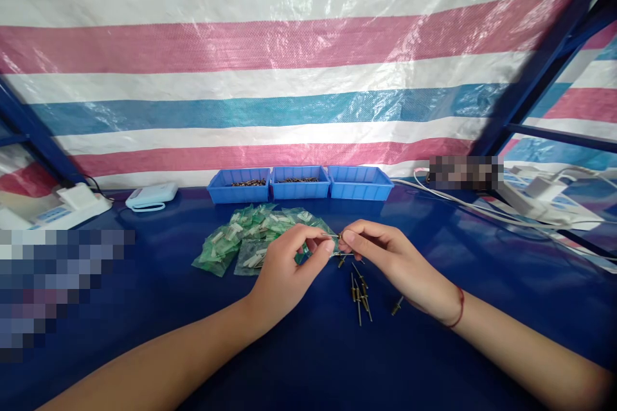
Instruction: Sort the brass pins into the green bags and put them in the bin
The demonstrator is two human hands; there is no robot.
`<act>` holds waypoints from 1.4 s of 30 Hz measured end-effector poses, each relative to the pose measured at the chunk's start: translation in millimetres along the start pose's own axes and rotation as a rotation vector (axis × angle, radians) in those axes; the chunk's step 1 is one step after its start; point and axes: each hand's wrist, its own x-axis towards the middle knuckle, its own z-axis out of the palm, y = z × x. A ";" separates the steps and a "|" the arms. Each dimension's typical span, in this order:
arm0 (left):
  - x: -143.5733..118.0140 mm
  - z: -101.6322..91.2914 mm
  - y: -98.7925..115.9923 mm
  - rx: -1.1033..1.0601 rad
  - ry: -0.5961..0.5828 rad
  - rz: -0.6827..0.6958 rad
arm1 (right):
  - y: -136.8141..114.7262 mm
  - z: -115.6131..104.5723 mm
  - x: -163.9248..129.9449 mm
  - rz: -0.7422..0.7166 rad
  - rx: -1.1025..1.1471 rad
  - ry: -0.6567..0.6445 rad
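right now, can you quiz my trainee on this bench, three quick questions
1. True or false: both hands, left hand and right hand, pinch one thin pin between them.
2. Loose pins lie under which hand?
3. How many blue trays stand at the back: A two, B three, C four?

Key: 1 true; 2 right; 3 B

Tarp backdrop [289, 45]: pink, white, blue stripes. Table [144, 295] deep blue. Three trays [299, 183] at far edge bright blue. Packets [241, 241] translucent green. Wrist cord [460, 308] red.
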 end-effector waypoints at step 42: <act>-0.6 -6.0 -8.6 -0.004 -0.145 -0.050 | -16.4 -24.5 80.7 -0.232 -0.621 -0.071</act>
